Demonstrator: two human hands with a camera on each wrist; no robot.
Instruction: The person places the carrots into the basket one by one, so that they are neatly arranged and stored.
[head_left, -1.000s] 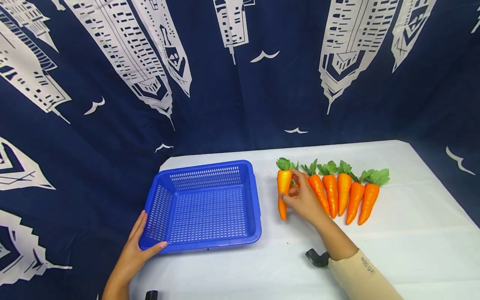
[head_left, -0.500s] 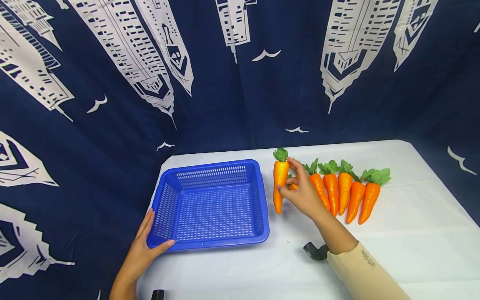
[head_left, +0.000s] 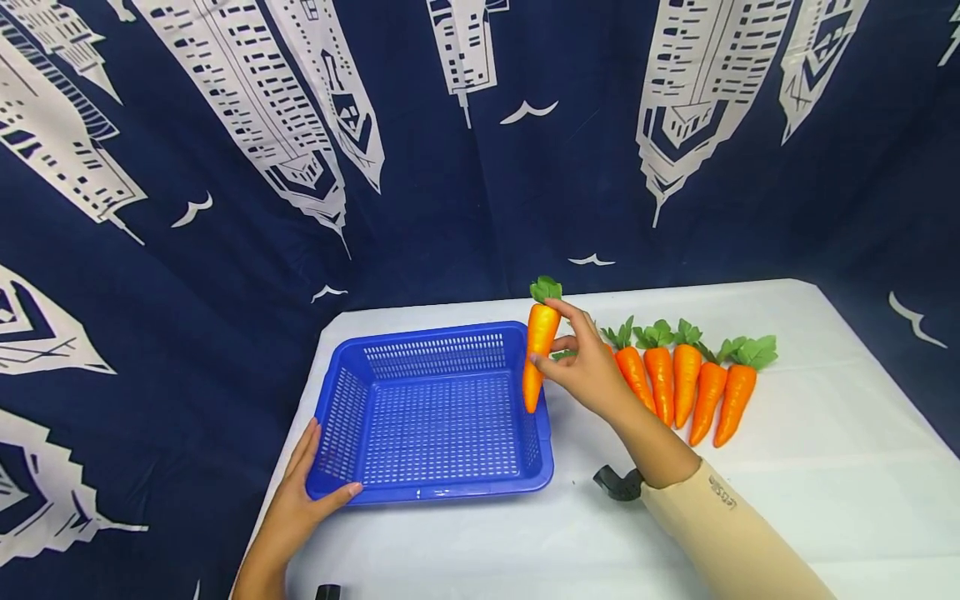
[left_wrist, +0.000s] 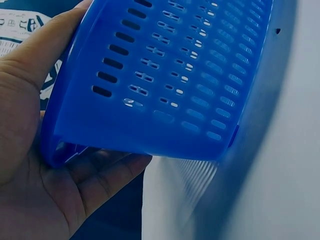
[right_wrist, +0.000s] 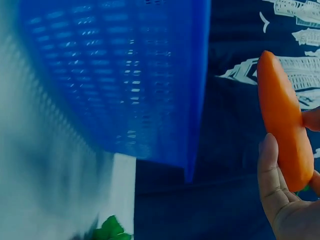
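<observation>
An orange toy carrot (head_left: 537, 350) with a green top hangs upright, tip down, over the right rim of a blue perforated basket (head_left: 431, 412). My right hand (head_left: 581, 367) pinches this carrot (right_wrist: 285, 125) between thumb and fingers. My left hand (head_left: 311, 492) grips the basket's near left corner, thumb on the rim and fingers under it (left_wrist: 95, 172). The basket (left_wrist: 175, 75) holds nothing. Several more carrots (head_left: 686, 383) lie side by side on the white table (head_left: 825, 467), right of my right hand.
A dark blue curtain (head_left: 225, 208) printed with white buildings hangs behind and left of the table. A black wrist strap (head_left: 618, 483) shows under my right forearm. The table's left edge runs close to the basket.
My right hand has lifted the carrot off the table and carried it left to the basket's right rim. The basket has slid right under my left hand.
</observation>
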